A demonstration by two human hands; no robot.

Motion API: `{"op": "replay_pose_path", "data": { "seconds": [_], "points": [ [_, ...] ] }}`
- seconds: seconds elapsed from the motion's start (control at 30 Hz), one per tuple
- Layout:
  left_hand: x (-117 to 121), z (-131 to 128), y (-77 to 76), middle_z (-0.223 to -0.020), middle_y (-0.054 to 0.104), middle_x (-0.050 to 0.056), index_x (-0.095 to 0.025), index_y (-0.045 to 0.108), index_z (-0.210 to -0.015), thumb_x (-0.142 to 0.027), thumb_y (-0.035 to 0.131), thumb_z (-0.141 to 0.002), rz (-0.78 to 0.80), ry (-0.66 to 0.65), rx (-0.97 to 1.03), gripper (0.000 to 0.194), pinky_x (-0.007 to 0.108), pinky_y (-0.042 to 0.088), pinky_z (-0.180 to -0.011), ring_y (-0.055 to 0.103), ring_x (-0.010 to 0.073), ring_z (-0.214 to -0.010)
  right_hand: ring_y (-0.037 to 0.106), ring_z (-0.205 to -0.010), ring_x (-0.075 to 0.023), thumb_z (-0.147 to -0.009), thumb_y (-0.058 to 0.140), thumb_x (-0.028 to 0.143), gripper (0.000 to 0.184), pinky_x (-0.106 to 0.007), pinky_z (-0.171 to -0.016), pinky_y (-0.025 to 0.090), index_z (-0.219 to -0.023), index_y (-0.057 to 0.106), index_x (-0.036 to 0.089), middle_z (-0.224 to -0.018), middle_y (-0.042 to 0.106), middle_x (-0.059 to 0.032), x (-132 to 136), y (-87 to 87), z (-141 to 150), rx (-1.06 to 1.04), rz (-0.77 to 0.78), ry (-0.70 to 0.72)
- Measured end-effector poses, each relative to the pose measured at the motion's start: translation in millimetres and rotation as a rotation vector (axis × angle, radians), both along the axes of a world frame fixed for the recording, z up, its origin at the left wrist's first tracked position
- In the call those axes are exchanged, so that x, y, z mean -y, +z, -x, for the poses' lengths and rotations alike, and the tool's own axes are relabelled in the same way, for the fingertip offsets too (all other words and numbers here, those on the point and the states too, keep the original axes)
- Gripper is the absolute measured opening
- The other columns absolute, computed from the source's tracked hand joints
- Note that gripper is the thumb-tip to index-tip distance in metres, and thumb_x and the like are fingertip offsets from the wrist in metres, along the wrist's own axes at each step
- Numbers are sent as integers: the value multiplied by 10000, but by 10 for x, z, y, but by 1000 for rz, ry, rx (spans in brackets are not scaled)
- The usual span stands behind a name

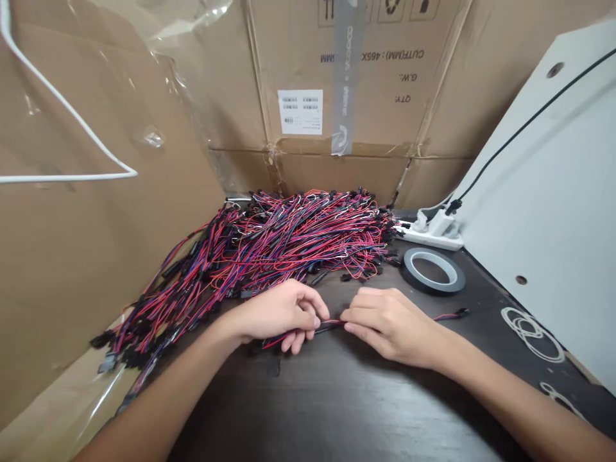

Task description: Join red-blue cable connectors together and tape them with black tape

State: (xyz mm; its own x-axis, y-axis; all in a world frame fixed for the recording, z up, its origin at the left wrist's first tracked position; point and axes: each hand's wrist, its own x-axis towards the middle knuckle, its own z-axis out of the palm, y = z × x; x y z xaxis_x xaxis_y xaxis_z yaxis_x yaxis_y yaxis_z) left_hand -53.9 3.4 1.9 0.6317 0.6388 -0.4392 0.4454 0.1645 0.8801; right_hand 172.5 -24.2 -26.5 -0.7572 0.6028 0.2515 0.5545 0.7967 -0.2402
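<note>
A thin wire harness of red and dark wires stretches between my two hands, low over the dark table. My left hand pinches it with thumb and fingertips, and red and blue wire shows below that palm. Closed around the same harness, my right hand has its fingers curled down. The harness comes out past the right hand and ends in a black connector. Just beyond both hands lies a large pile of wire harnesses, red, blue and black with black connectors.
A roll of black tape lies right of the pile, near a white power strip with plugs. Cream rubber bands sit at the right edge. Cardboard stands behind and left; a white panel stands right.
</note>
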Motion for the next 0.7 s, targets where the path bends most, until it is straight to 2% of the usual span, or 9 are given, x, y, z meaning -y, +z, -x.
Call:
{"op": "replay_pose_path", "data": {
  "seconds": [0.1, 0.27, 0.33, 0.43, 0.57, 0.63, 0.7],
  "points": [
    [-45, 52, 10, -592, 615, 4, -104, 632, -814, -244, 634, -726, -18, 12, 17, 165, 156, 418, -376, 562, 88, -429, 576, -796, -175, -981, 408, 247, 299, -273, -698, 406, -909, 683, 153, -835, 659, -70, -75, 70, -87, 42, -54, -152],
    [-112, 78, 6, -631, 644, 35, -101, 610, -694, -321, 698, -717, -45, 171, 88, 239, 213, 514, -496, 635, 125, -518, 646, -840, -235, -932, 462, 235, 237, -284, -610, 427, -872, 679, 160, -927, 676, -98, -141, 295, -297, 402, -49, -736],
    [-124, 55, 6, -645, 663, 43, -103, 607, -686, -301, 712, -696, -74, 257, 87, 224, 228, 529, -532, 651, 135, -534, 645, -901, -281, -907, 505, 250, 192, -302, -605, 449, -915, 668, 149, -973, 669, -128, -124, 338, -351, 487, -33, -905],
    [-107, -13, -5, -668, 690, 66, -100, 615, -675, -266, 720, -679, -136, 352, 86, 196, 244, 541, -601, 666, 141, -574, 621, -1006, -324, -882, 558, 279, 227, -331, -648, 480, -1028, 634, 124, -1052, 660, -179, -116, 313, -404, 539, -11, -984],
    [-32, -117, -55, -669, 701, 75, -106, 637, -704, -255, 666, -724, -277, 379, 71, 153, 256, 534, -647, 663, 147, -602, 663, -928, -331, -887, 532, 270, 216, -360, -656, 475, -1003, 636, 120, -1000, 685, -197, -177, 236, -463, 554, 69, -1013],
    [11, -152, -82, -675, 697, 59, -125, 641, -697, -227, 618, -754, -456, 354, 7, 119, 247, 513, -631, 652, 147, -611, 672, -893, -343, -876, 509, 247, 196, -361, -624, 462, -949, 648, 131, -986, 689, -197, -211, 233, -485, 557, 84, -1023],
    [50, -171, -98, -695, 690, 43, -144, 641, -678, -193, 579, -780, -729, 312, -71, 129, 240, 486, -646, 636, 142, -639, 673, -871, -355, -856, 497, 249, 195, -350, -589, 444, -890, 654, 138, -960, 690, -195, -228, 262, -495, 546, 85, -1043]
  ]
}}
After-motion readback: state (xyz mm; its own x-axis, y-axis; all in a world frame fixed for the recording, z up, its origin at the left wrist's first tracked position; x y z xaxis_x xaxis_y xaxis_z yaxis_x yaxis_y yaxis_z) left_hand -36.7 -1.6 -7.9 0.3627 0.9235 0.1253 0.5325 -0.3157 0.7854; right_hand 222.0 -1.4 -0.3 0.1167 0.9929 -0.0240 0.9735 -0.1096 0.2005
